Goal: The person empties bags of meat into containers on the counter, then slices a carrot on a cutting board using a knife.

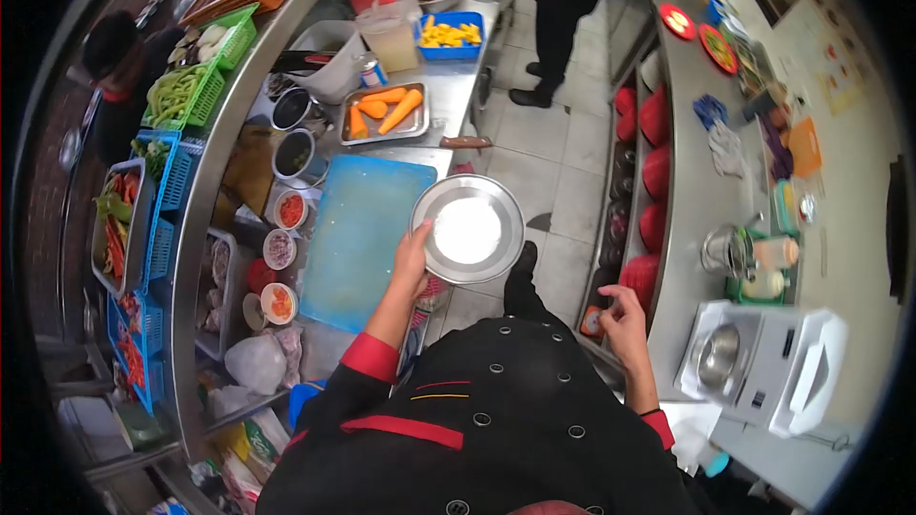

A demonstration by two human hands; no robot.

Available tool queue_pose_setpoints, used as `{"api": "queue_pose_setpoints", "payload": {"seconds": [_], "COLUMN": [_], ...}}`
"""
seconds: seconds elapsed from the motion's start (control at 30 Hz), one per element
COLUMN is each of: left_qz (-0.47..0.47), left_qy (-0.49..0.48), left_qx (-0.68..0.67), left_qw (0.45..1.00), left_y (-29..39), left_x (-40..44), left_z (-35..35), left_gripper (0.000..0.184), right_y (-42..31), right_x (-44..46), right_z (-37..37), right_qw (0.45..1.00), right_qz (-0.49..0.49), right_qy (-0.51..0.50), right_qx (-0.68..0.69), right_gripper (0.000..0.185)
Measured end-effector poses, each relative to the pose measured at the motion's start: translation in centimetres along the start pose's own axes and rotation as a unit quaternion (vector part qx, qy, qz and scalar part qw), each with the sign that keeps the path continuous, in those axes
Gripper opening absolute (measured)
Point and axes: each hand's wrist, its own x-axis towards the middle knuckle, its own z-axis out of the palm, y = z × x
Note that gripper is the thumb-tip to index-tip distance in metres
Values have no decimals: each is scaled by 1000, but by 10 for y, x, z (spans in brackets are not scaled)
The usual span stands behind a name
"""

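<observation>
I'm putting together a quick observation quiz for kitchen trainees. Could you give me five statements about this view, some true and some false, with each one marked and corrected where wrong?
1. The left hand holds the round metal pan. True.
2. The right hand also grips that pan's rim. False: it is apart from the pan, with nothing visible in its grip.
3. The blue cutting board lies on the metal counter. True.
4. The blue tub holds yellow pieces. True.
5. The carrots are in that tub too. False: they lie in the metal tray.
</observation>
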Motion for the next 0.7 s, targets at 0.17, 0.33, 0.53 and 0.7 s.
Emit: {"api": "queue_pose_setpoints", "payload": {"seconds": [0.17, 0.33, 0.53, 0.7], "left_qz": [30, 31, 102, 148], "left_qy": [161, 237, 293, 338], "left_qx": [-89, -93, -113, -217], "left_qw": [982, 967, 944, 904], "left_y": [-7, 17, 38, 48], "left_x": [45, 53, 52, 61], "left_z": [-57, -54, -39, -63], "left_gripper": [41, 28, 30, 34], "right_y": [5, -15, -43, -86], "right_x": [109, 225, 356, 410], "right_z": [-2, -9, -1, 27], "right_qw": [986, 968, 943, 924], "right_qz": [-76, -42, -116, -160], "right_qy": [-143, -240, -290, -331], "right_qx": [-48, -63, -118, -107], "right_gripper": [39, 38, 34, 32]}}
